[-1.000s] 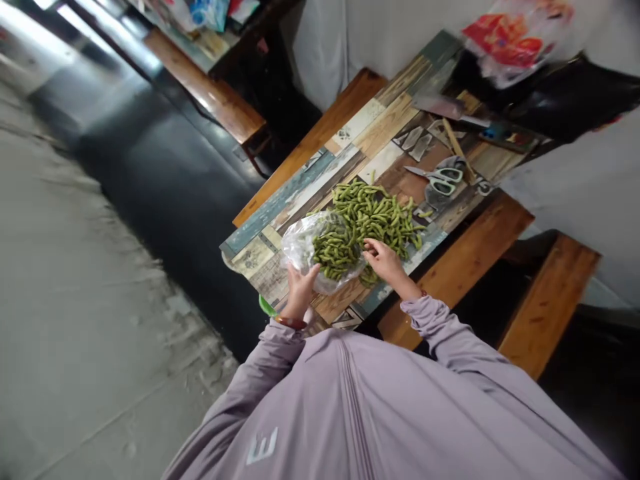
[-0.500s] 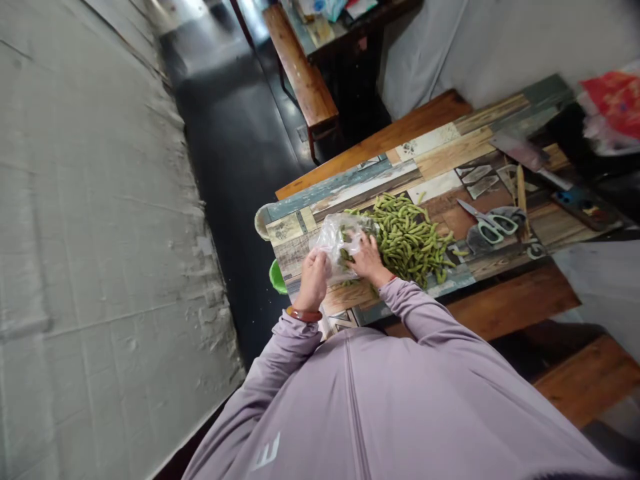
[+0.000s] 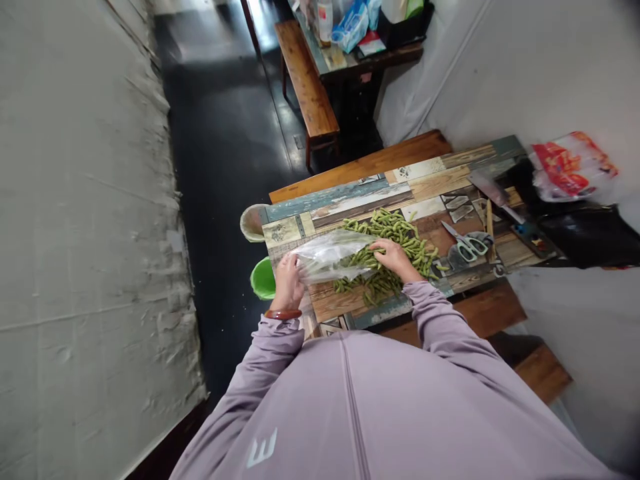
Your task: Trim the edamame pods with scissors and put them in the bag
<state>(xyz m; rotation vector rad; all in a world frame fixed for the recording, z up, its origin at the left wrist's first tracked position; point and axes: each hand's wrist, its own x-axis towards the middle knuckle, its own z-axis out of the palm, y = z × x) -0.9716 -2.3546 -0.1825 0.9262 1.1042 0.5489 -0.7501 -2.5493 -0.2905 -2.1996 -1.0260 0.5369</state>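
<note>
Clearly the plastic bag (image 3: 327,257) lies stretched across the table (image 3: 345,303) between both hands, its long axis running left to right. The left hand (image 3: 288,280) clenches one end. The right hand (image 3: 395,257) seems to pinch the mouth, just over the heap of green pods (image 3: 400,230).

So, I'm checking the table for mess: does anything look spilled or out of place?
The green pods lie in a loose heap straight on the table, some showing through the clear bag that the left hand grips. Nothing looks broken.
</note>
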